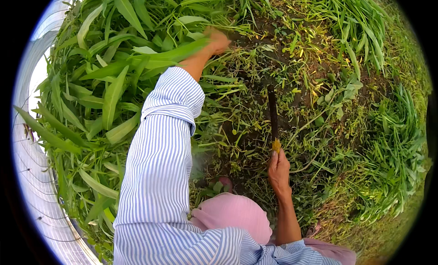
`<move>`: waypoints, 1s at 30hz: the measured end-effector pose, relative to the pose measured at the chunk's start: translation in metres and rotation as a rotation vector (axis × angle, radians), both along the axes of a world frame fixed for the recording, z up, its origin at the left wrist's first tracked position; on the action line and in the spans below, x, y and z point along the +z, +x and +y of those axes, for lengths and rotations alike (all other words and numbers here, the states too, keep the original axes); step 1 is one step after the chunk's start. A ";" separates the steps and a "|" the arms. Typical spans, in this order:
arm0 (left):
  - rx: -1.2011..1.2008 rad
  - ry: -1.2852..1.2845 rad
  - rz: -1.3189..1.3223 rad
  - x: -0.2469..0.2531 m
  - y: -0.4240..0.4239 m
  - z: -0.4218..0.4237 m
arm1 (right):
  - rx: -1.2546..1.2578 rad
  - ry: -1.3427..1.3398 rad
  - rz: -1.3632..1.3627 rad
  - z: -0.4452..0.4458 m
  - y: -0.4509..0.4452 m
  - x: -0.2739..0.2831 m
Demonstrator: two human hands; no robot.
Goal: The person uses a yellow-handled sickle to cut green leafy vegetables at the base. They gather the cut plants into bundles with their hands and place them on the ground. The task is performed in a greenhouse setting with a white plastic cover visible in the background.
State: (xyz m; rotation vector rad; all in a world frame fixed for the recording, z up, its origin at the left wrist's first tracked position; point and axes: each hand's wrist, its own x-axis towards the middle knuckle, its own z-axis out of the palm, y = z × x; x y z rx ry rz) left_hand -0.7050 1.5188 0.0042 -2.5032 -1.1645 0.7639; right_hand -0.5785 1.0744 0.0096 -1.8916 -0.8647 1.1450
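Note:
My right hand (279, 172) grips the yellow handle (276, 145) of a knife with a long, narrow, dark blade (272, 111). The blade points away from me, over ground strewn with cut stems. My left hand (217, 42) is stretched forward at the edge of a dense stand of long-leaved greens (113, 94), which look like water spinach. Motion blurs this hand, and leaves cover part of it and the wrist. Whether its fingers hold any stems cannot be made out.
Bundles of cut greens lie at the far right (362, 29) and nearer right (393, 152). Stubble and dark soil (273, 35) stretch between them and the stand. A pale sheet wall (37, 193) curves along the left. My pink-clad knee (236, 215) is close below the knife.

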 end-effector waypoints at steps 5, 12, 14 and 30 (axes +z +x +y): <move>0.182 -0.180 0.140 0.020 -0.038 0.023 | 0.067 -0.026 -0.092 0.024 -0.020 0.020; -0.327 -0.170 -0.373 -0.022 -0.099 0.062 | 0.181 0.053 -0.265 0.121 -0.028 0.037; -0.514 0.174 -0.517 -0.049 -0.126 0.088 | 0.200 0.086 -0.237 0.144 -0.039 0.037; -0.299 -0.229 -0.007 0.008 -0.074 0.025 | 0.415 -0.012 -0.330 0.262 -0.003 0.009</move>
